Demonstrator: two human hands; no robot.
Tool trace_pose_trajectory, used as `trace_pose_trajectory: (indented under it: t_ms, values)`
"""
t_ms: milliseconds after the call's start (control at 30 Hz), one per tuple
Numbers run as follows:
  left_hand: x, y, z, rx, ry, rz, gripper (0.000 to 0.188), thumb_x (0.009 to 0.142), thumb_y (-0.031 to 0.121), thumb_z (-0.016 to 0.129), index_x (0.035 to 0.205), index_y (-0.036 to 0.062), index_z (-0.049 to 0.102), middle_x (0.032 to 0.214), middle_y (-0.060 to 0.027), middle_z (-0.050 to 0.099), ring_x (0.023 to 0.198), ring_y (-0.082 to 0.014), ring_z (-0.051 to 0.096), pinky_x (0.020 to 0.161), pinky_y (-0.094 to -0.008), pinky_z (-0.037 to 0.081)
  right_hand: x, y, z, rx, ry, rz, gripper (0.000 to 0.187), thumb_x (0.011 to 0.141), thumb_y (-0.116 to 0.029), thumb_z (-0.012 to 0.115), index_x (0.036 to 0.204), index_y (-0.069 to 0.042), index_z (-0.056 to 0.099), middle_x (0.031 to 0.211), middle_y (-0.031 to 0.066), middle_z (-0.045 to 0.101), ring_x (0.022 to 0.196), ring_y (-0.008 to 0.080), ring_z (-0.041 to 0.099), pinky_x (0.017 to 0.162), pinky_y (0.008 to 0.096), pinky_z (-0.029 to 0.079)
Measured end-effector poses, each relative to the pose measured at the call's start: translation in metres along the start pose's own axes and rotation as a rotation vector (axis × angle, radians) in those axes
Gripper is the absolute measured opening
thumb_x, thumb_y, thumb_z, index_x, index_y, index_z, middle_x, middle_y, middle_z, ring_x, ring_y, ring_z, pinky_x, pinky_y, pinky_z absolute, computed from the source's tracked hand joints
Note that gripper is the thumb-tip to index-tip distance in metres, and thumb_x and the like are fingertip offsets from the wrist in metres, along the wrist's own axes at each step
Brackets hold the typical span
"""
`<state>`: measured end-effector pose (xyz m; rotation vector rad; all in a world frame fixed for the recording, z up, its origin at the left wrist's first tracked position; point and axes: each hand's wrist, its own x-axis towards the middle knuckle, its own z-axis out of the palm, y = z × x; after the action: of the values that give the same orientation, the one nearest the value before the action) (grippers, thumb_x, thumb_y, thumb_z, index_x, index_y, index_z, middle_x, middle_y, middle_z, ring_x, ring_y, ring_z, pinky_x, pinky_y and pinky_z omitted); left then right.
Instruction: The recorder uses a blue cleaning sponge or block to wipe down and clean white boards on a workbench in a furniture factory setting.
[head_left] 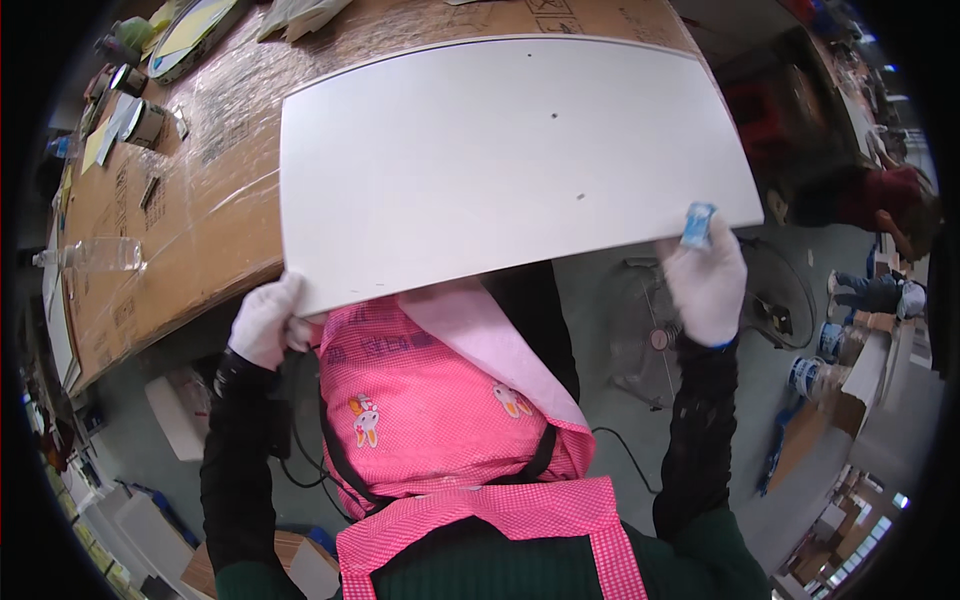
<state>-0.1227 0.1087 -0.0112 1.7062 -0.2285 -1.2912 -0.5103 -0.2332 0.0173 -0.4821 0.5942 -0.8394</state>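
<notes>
Panel, bottle; passable gap between

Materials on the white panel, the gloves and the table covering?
White panel: perhaps coated board or painted sheet; smooth, low-sheen face.
Left glove and right glove: probably fabric; matte, soft folds.
Table covering: likely cardboard under clear plastic film; brown, printed, with shiny wrinkles.

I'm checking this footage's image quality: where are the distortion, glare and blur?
In the head view, fisheye distortion bows the far edge of the white panel; same head view, glare streaks the clear film left of it; head view again, the right hand looks slightly soft, perhaps from motion.
</notes>
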Motion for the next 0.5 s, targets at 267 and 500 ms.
trace_pose_trajectory:
  t_ms: [267,500]
  values:
    - [0.008,-0.017,0.060,0.059,-0.102,0.000,0.052,0.103,0.047,0.052,0.105,-0.0033,0.066,0.085,-0.0128,0.073,0.062,-0.0123,0.065,0.056,-0.0247,0.056,-0.001,-0.068,0.012,-0.148,-0.090,0.104,0.043,0.096,-0.034,0.060,0.116,0.004,0.061,0.139,0.0293,0.051,0.125,0.0441,0.054,0.108,0.0558,0.044]
    - [0.007,-0.041,0.054,-0.391,-0.174,-0.073,0.066,0.104,0.057,0.036,0.113,-0.0026,0.063,0.098,-0.0149,0.070,0.076,-0.0181,0.067,0.069,-0.0301,0.057,0.056,0.043,0.021,0.175,0.041,-0.371,0.016,0.102,-0.015,0.051,0.100,-0.003,0.061,0.096,0.0095,0.065,0.096,0.0232,0.064,0.100,0.0383,0.051]
